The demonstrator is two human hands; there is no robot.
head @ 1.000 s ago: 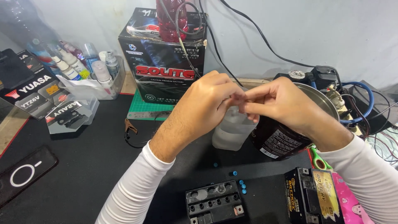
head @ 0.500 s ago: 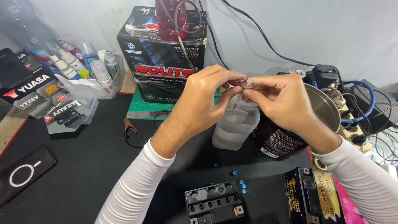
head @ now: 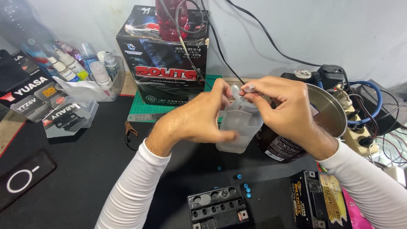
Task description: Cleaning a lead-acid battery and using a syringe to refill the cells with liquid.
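Upright translucent bottle (head: pixel 238 127) steadied in closed left hand (head: pixel 199 118), spout pointing up into right hand (head: pixel 282 108), fingertips pinched shut on small cap (head: pixel 249 87) directly above.

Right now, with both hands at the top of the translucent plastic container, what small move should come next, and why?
Probably steady the translucent container with the left hand and lift the small clear cap away with the right hand. The right fingertips already pinch that cap above the spout, while the left hand grips the container's side.
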